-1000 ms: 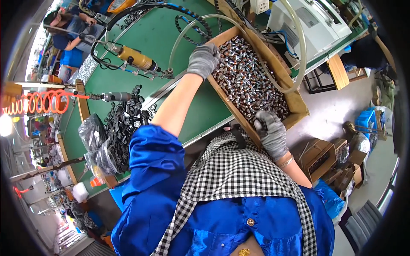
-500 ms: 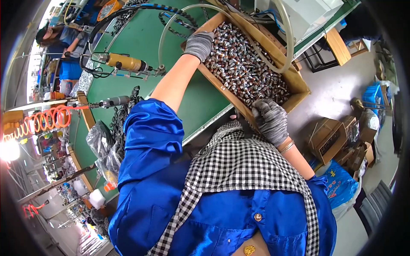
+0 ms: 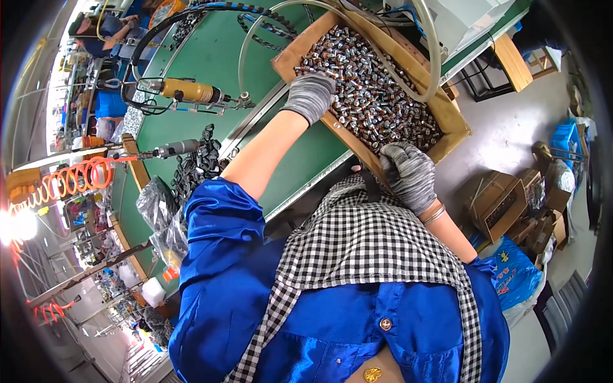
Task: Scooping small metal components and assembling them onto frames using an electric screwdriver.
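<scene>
A long brown open box (image 3: 460, 129) full of small shiny metal cylindrical parts (image 3: 377, 89) lies at an angle in front of me, partly over the green bench. My left hand (image 3: 311, 97), in a grey striped knit glove, is on the box's near-left wall, with its back toward me. Its fingertips are hidden at the edge of the metal parts, so their grip cannot be made out. My right hand (image 3: 408, 175), gloved alike, has its fingers curled over the box's near wall, close to the right-hand corner.
Left of the box, a yellow air screwdriver (image 3: 188, 91) hangs over the green bench (image 3: 185, 64). A grey driver (image 3: 175, 149) on an orange coiled hose is near a pile of black parts (image 3: 196, 169). A clear hose (image 3: 437, 70) loops over the box. Cartons (image 3: 495, 204) stand at right.
My left hand has moved from the box's far-left corner along the near wall toward me, uncovering that corner. My right hand keeps its place on the wall. The view has shifted slightly.
</scene>
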Demonstrator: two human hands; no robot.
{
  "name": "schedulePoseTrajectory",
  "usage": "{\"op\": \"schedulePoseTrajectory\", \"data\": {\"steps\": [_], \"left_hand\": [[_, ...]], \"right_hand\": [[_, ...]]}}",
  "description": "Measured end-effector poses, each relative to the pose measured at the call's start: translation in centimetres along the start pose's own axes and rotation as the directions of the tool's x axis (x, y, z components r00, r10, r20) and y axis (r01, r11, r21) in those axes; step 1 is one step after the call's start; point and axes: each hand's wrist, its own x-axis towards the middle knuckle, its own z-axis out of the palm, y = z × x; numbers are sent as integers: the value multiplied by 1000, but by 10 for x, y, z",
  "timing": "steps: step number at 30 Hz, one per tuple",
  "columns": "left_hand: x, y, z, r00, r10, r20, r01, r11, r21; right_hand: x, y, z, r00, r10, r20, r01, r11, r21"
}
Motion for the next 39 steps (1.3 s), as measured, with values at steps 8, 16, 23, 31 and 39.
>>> {"op": "schedulePoseTrajectory", "data": {"steps": [8, 16, 23, 31, 39], "left_hand": [[3, 22, -4, 997, -34, 71, 32, 999, 36], [-7, 25, -12, 985, -168, -30, 165, 983, -86], [-62, -11, 4, 799, -317, -510, 186, 938, -291], [-75, -5, 52, 571, -548, -611, 89, 781, -618], [-74, -6, 64, 545, -642, -540, 65, 674, -736]], "right_hand": [[1, 3, -3, 999, -52, -5, 52, 999, 7], [3, 1, -8, 977, 64, 204, -57, 998, -39], [96, -22, 20, 841, 156, 518, 117, 882, -456], [153, 19, 105, 864, -90, 495, 347, 818, -458], [169, 16, 128, 771, 230, 594, 155, 836, -526]]}}
